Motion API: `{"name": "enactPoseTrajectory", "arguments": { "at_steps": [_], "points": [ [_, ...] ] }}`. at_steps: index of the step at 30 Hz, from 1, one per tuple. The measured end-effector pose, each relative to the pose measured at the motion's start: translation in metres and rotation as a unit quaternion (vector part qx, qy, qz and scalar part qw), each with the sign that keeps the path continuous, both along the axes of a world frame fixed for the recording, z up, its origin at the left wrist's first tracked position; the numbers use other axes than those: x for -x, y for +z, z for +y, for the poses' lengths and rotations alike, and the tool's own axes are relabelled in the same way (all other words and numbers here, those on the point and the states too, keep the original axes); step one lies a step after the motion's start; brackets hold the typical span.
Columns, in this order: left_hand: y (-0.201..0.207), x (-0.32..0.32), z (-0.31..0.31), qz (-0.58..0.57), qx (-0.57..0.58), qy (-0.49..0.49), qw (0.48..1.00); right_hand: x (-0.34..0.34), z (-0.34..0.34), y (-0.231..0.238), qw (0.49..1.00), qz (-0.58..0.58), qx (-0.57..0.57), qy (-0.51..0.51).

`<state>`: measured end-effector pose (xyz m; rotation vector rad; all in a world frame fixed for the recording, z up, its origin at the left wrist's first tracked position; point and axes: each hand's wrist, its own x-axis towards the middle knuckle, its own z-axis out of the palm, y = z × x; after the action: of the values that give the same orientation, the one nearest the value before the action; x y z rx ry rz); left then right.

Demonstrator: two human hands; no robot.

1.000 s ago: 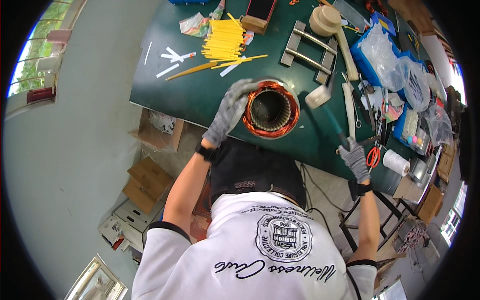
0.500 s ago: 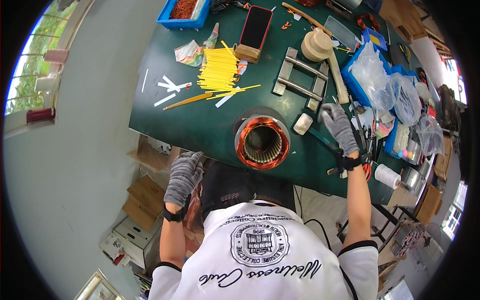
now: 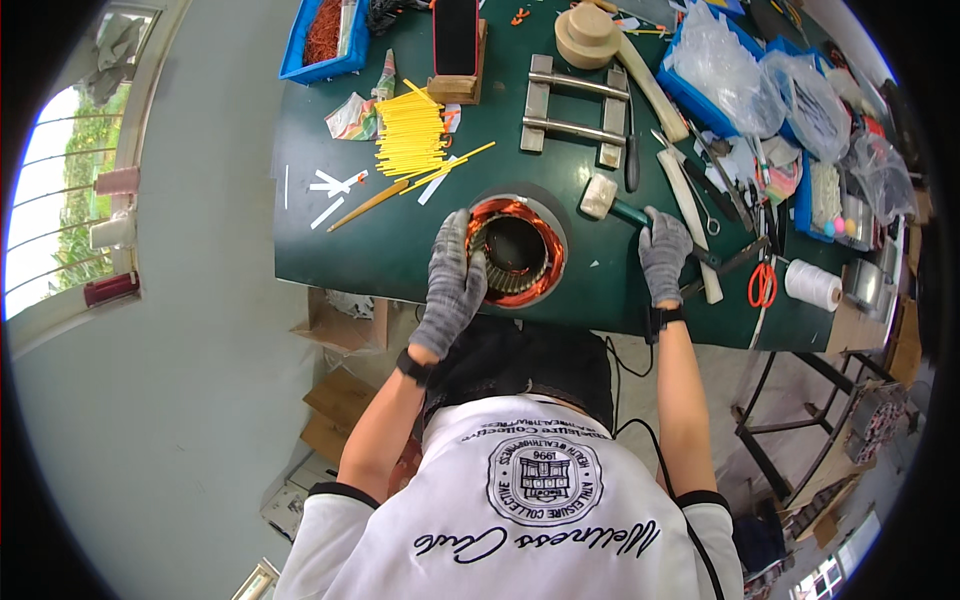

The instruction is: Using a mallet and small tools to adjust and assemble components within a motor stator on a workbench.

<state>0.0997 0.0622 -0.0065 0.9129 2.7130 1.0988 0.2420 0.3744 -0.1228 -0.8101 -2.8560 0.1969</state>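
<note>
A motor stator [image 3: 548,232] with copper windings round its bore stands on the green table in front of me. My left hand [image 3: 452,285], in a grey knit glove, grips its left rim, the thumb side at the bore's edge. To the right lies a mallet with a whitish head [image 3: 598,197] and a teal handle [image 3: 629,212]. My right hand [image 3: 664,250], gloved the same way, is closed round that handle; the fingertips are partly hidden. The mallet head points toward the far left, apart from the stator.
Yellow sticks [image 3: 410,135] and a pointed wooden tool [image 3: 365,207] lie left of the stator. Behind it are a metal frame with two bars [image 3: 577,82] and a phone on a stand [image 3: 456,38]. Red scissors [image 3: 762,285], white thread [image 3: 812,285] and blue bins [image 3: 712,103] crowd the right.
My left hand has come from beside the table's edge up onto the stator's left rim. My right hand has moved nearer and closed on the mallet handle. The view has shifted.
</note>
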Motion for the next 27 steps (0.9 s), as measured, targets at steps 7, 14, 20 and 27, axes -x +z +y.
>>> {"name": "enactPoseTrajectory", "arguments": {
  "at_steps": [7, 14, 20, 27],
  "points": [
    [-0.013, -0.007, 0.006, 0.106, 0.094, 0.075, 0.987, 0.002, -0.030, 0.029, 0.990, -0.050, 0.131, -0.014],
    [0.013, -0.076, 0.055, 0.077, 0.120, -0.063, 0.988, -0.023, -0.042, 0.054, 0.902, 0.038, 0.426, -0.054],
    [-0.005, -0.072, 0.055, 0.126, 0.054, -0.025, 0.990, 0.001, -0.060, 0.219, 0.876, 0.159, 0.451, 0.067],
    [-0.004, -0.069, 0.057, 0.136, 0.112, -0.008, 0.984, 0.024, -0.057, 0.164, 0.963, -0.041, 0.090, 0.251]
  ]
}}
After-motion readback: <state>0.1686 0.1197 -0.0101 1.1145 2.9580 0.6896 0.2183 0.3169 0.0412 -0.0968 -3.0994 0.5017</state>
